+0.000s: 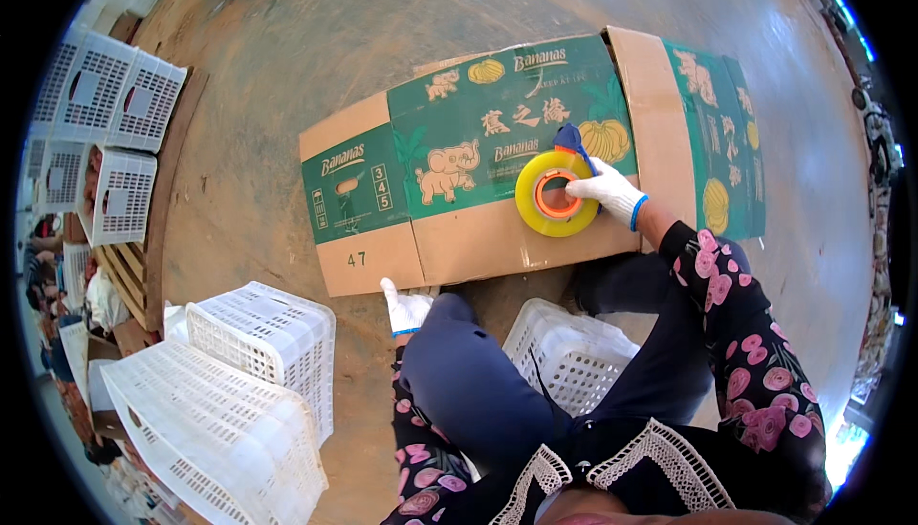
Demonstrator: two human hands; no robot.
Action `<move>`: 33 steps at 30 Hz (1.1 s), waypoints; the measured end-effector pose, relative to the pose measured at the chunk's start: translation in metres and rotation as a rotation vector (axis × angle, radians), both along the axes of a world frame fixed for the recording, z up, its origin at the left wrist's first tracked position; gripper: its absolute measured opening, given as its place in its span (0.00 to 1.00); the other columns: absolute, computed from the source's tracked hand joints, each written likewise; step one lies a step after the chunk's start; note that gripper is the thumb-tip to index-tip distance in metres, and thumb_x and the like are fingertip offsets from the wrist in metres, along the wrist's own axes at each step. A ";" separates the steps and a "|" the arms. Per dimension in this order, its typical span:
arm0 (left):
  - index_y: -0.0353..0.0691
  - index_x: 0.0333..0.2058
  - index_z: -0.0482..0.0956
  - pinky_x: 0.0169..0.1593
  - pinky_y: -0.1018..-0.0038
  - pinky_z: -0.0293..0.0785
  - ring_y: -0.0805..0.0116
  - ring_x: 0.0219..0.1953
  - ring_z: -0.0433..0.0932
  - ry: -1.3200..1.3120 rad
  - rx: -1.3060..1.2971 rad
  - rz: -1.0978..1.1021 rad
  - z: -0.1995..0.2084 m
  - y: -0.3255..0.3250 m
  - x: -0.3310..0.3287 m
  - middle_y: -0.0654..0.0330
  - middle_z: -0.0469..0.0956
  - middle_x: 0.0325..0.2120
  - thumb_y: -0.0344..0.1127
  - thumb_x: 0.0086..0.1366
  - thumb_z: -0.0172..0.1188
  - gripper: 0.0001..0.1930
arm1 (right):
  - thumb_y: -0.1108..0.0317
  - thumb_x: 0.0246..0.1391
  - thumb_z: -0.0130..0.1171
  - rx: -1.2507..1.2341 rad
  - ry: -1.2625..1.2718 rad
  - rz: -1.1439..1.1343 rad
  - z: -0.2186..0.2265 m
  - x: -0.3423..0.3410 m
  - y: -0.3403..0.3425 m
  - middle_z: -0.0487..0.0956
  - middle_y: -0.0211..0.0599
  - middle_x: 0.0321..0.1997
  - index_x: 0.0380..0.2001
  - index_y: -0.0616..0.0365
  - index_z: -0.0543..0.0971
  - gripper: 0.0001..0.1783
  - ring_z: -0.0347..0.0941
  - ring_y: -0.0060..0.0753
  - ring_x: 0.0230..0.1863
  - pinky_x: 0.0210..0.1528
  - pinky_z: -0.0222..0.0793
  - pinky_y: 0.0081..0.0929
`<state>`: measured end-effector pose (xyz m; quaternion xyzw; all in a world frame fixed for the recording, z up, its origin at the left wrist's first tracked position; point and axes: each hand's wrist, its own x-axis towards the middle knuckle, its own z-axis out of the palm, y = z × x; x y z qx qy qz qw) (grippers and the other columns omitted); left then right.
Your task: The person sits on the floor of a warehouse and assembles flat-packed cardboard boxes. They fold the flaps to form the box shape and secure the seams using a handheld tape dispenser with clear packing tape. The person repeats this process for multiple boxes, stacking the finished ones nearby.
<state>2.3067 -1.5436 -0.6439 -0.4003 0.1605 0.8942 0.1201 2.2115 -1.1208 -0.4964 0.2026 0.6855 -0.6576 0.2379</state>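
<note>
The green-and-tan carton (497, 171) lay at 12 o'clock before the person, reaching from about 11 round to 1. The right hand (609, 192), gloved in white, had its fingers wrapped round the tape dispenser (541, 204), which it held over the carton's printed side, blue end toward 12 o'clock. The left hand (409, 312) was at the carton's near edge, toward 11, thumb raised; whether its hidden fingers pinched the cardboard, one could not tell. Neat work seemed to call for a steadied panel, level dispenser and fingertips clear of the yellow roll (559, 227).
</note>
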 end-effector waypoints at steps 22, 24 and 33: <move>0.39 0.67 0.72 0.70 0.51 0.67 0.54 0.65 0.72 0.136 -0.437 0.128 0.070 -0.041 -0.033 0.55 0.75 0.65 0.59 0.68 0.65 0.38 | 0.63 0.55 0.74 -0.331 -0.004 -0.116 0.021 0.034 0.015 0.84 0.35 0.49 0.59 0.58 0.77 0.30 0.81 0.27 0.48 0.53 0.77 0.29; 0.39 0.67 0.72 0.70 0.51 0.66 0.54 0.65 0.72 0.176 -0.590 0.130 0.099 -0.047 -0.038 0.55 0.75 0.64 0.59 0.68 0.65 0.38 | 0.64 0.55 0.73 -0.385 -0.030 -0.227 0.028 0.050 0.034 0.84 0.35 0.49 0.59 0.57 0.77 0.29 0.82 0.29 0.48 0.53 0.79 0.31; 0.41 0.67 0.71 0.64 0.53 0.75 0.55 0.63 0.75 0.272 -0.691 0.130 0.168 -0.039 -0.028 0.54 0.76 0.63 0.57 0.66 0.67 0.37 | 0.64 0.56 0.72 -0.299 0.170 -0.830 -0.055 0.065 0.249 0.85 0.37 0.46 0.51 0.58 0.81 0.21 0.83 0.37 0.47 0.52 0.80 0.39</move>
